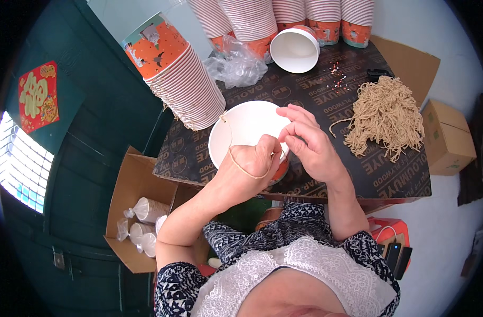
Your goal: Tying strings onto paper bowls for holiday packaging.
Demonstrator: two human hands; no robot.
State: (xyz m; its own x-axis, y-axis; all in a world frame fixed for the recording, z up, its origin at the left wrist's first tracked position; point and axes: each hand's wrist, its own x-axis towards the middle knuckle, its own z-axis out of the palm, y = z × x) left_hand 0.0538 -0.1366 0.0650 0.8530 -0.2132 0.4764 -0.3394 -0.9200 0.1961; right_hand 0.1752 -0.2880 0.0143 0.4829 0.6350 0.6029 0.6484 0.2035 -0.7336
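Observation:
A white-lined paper bucket (244,119) with an orange outside stands at the near edge of the table, its mouth toward me. A thin tan cord (231,138) comes from the left side of its rim and loops over the back of my left hand (252,158). That hand is closed in a pinch at the near right of the rim, on the cord as far as I can see; its fingertips are partly hidden. My right hand (312,145) grips the right side of the rim, thumb and forefinger bent close to the left hand's fingers.
A tall stack of buckets (186,87) leans at the left, with cords hanging from it. More stacks (249,21), a plastic bag (236,66) and a tipped bucket (295,50) are at the back. Cut cords (386,116) lie heaped right. A carton (138,185) stands below left.

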